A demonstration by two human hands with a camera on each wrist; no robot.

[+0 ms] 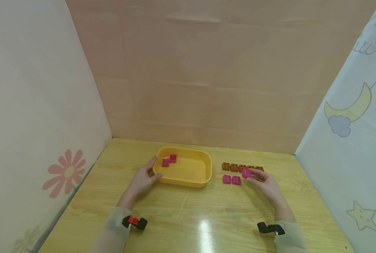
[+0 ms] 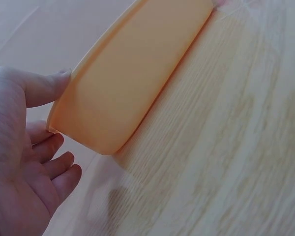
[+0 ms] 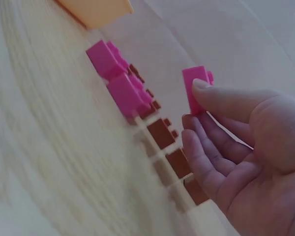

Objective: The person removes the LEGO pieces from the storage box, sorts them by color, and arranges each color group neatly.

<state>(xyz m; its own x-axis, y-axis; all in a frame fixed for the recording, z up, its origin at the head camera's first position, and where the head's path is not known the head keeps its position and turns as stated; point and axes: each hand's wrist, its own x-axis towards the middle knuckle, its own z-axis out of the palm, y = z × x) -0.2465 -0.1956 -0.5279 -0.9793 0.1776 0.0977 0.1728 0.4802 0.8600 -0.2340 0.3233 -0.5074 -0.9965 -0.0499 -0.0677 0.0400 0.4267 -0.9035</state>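
My left hand (image 1: 142, 180) grips the left end of a yellow plastic tray (image 1: 188, 171), thumb on the near rim and fingers around the left end. Inside the tray, two pink toy bricks (image 1: 165, 162) lie at its left side. Between thumb and fingertips, my right hand (image 1: 266, 182) pinches another pink brick (image 3: 192, 88), held above the table. Just left of that hand, two more pink bricks (image 1: 227, 179) sit side by side on the table. Behind them runs a row of several brown bricks (image 1: 234, 168), its right end partly covered by the right hand.
The wooden table (image 1: 188, 218) meets a beige backdrop (image 1: 188, 105) at its far edge. Patterned white panels (image 1: 49, 105) stand along the left and right sides. Black wrist straps (image 1: 134, 222) sit on both sleeves.
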